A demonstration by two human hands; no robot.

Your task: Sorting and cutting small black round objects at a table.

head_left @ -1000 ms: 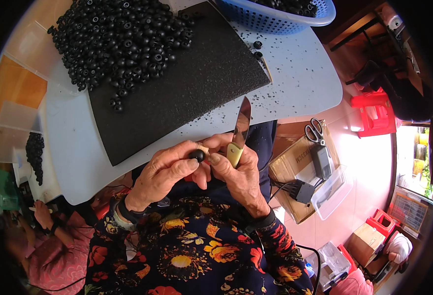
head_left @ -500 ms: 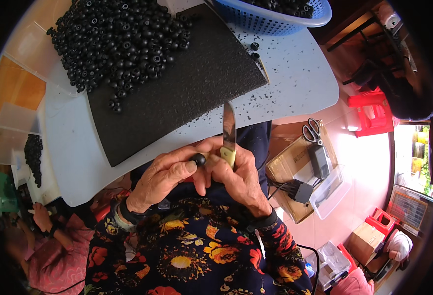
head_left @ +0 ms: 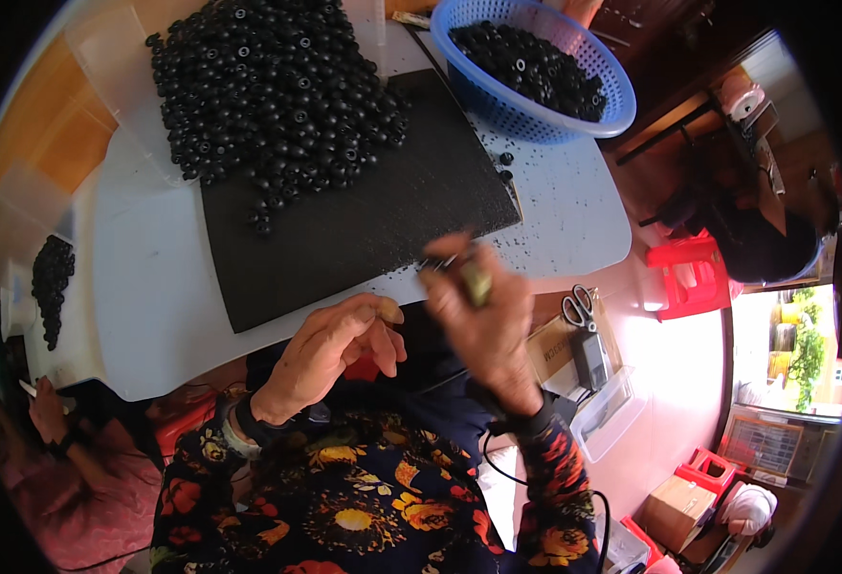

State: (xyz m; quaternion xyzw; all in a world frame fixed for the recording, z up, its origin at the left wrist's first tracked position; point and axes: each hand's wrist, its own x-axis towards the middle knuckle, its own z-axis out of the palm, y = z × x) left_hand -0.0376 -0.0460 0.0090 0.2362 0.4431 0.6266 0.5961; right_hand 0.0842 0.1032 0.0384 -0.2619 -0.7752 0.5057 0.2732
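My left hand is in front of the table's near edge, its fingers loosely curved and apart with nothing visible in them. Over the near edge of the black mat, my right hand is closed around a knife with a yellow-green handle. Motion smears this hand and the blade. Something dark shows at its fingertips, too blurred to name. A big heap of small round black hollow parts covers the mat's far left portion. Black crumbs are scattered along the mat's right side.
A blue perforated basket of black parts stands at the far right of the pale table. Clear plastic bins are at the left. Scissors lie on a cardboard box at right, near a red stool. Another person's hand is at lower left.
My hands have come apart. The right one moved forward with the knife toward the mat. The round black part has left my left fingers. The view has shifted, showing more of the basket.
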